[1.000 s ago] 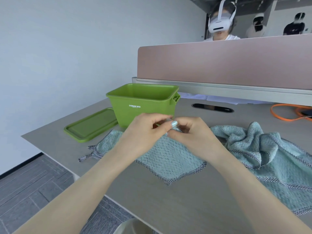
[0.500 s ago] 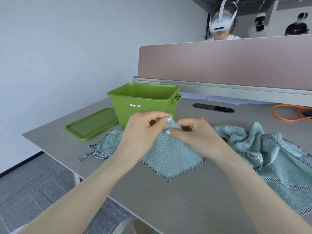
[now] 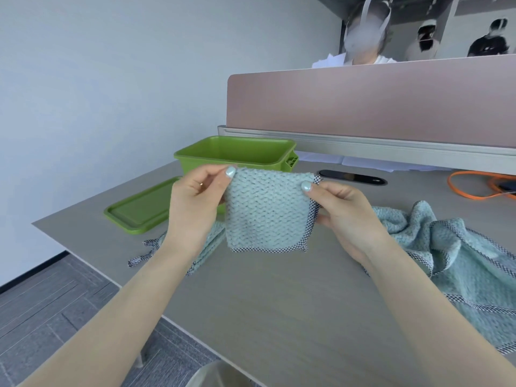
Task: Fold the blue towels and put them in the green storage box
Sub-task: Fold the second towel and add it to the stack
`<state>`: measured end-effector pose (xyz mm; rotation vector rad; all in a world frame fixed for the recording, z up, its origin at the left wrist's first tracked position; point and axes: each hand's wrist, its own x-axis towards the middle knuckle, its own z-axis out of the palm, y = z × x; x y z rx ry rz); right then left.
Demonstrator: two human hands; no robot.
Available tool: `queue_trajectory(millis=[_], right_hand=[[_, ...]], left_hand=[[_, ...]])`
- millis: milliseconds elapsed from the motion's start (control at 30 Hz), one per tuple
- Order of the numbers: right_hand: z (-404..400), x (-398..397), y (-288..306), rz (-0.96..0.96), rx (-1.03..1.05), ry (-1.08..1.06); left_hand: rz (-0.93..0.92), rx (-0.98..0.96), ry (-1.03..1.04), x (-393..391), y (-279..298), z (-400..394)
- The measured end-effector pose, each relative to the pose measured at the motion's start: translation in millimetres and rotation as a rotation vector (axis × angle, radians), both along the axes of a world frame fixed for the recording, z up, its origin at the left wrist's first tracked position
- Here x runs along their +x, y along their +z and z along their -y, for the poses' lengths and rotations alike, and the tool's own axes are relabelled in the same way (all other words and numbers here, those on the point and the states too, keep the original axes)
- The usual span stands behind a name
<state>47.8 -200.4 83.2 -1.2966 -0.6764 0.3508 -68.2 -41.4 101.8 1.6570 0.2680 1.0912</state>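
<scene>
My left hand (image 3: 195, 203) and right hand (image 3: 344, 210) pinch the towel (image 3: 268, 210) top corners | green box (image 3: 237, 153) just beyond, left hand nearer.

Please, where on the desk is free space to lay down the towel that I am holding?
The near desk surface is bare, between your forearms, bordered by the crumpled towel on the right. Behind the held towel it is crowded: the green box and lid.
</scene>
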Motion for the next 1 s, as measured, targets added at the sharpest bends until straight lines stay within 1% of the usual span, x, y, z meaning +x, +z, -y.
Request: queue_trajectory(millis=[100,167,233,300,367,467,533,600,800,867,933,1000], right_hand=[[-2.7,0.1,-2.0,-0.030,0.062,0.006],[-3.1,-1.7,-1.1,-0.019,0.083,0.039],[-3.6,-3.9,-0.7,0.011,0.088,0.056],[-3.8,-5.7,-0.4,0.029,0.112,0.077],[-4.4,-6.3,-0.8,0.030,0.133,0.106],[-5.8,-6.0,-2.3,0.024,0.148,0.120],[-6.6,-7.1,-2.5,0.022,0.128,0.118],[-7.2,-8.3,-2.7,0.005,0.120,0.095],[-9.5,-5.9,-6.6,-0.035,0.035,-0.081],[-7.8,-4.8,-4.9,0.052,-0.025,-0.095],[-5.9,-6.9,1.6,0.198,-0.122,-0.004],[-9.0,-13.2,10.6,0.304,-0.291,0.167]], left_hand=[[-0.076,0.054,-0.142,-1.7,-0.9,2.2],[-0.213,0.078,-0.272,-1.1,-3.1,-0.8],[-0.355,0.002,-0.377,-0.8,-4.6,-3.9],[-0.426,-0.117,-0.508,-0.8,-8.2,-6.9],[-0.418,-0.207,-0.570,-1.4,-12.3,-9.0],[-0.322,-0.306,-0.556,-2.2,-15.3,-10.2],[-0.295,-0.336,-0.516,-1.6,-14.1,-9.4],[-0.306,-0.308,-0.459,0.0,-13.0,-8.2],[-0.302,-0.218,-0.314,1.8,-11.2,-6.4],[-0.340,-0.120,-0.316,-2.1,-8.1,-8.5],[-0.447,0.023,-0.346,-7.3,-1.7,-10.4],[-0.604,0.217,-0.372,-10.1,5.7,-13.6]])
